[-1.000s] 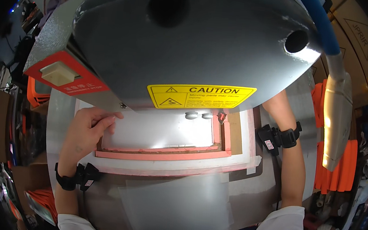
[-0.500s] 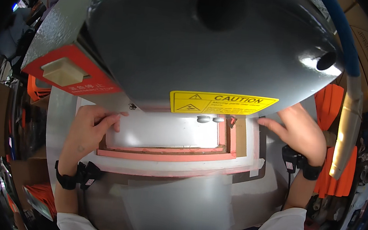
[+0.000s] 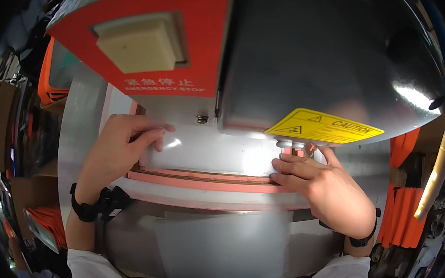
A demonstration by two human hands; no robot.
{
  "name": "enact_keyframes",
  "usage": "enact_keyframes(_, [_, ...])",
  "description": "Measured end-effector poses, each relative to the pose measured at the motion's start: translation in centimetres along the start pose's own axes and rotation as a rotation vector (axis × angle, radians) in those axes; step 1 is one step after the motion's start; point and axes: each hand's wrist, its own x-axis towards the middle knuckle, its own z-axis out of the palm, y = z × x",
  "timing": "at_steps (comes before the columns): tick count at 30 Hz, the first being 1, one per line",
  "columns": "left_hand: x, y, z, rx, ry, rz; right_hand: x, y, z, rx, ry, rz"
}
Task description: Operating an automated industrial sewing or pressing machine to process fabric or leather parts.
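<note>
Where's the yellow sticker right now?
In the head view, the yellow sticker is right of centre, low on the dark housing, above the right hand.

The left forearm [image 3: 80, 234] and right forearm [image 3: 357, 249] reach up from below. The left hand [image 3: 121, 146] points inward, thumb [image 3: 149, 138] beside its half-curled fingers. The right hand [image 3: 337, 197] turns palm down, angled leftward, fingers extended and slightly spread.

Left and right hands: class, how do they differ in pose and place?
The left hand is partly curled; the right hand is outstretched. The left hand is at the left end of the pink frame, the right hand at its right end. Both wear a black wristband.
</note>
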Motion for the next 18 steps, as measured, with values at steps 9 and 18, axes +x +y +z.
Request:
enact_keyframes(9, [0.2,-0.5,-0.6,-0.053,-0.056,-0.010,0.9,-0.2,0.7,0.092,0.109,-0.017])
enact_keyframes(18, [0.0,-0.5,-0.3,-0.052,-0.047,0.016,1.1,-0.2,1.1,0.082,0.149,-0.014])
